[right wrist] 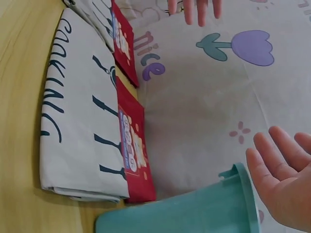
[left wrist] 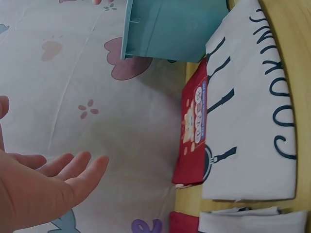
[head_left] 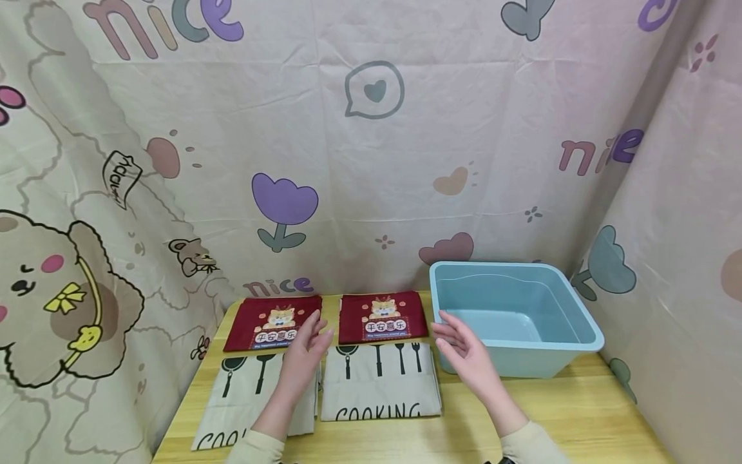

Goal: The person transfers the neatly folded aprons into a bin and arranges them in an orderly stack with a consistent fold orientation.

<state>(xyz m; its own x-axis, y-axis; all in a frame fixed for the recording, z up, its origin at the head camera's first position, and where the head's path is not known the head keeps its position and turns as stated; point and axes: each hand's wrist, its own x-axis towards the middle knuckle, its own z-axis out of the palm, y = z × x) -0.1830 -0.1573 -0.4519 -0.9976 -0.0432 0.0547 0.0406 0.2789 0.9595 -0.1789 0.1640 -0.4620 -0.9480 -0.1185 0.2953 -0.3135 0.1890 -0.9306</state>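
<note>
My left hand hovers over the left pair of folded cloths, its fingers relaxed and holding nothing. My right hand, also holding nothing, is raised beside the near left corner of a light blue plastic bin. Two folded dark red cloths with a cartoon animal print, a left one and a right one, lie along the back of the table. Before them lie two folded white cloths printed with black utensils and lettering, one at left partly behind my left arm, the other reading COOKING.
The wooden table carries the cloths on its left and middle and the bin on its right. A printed curtain hangs close behind the table and along both sides. The bin's raised rim faces me; its visible floor is bare.
</note>
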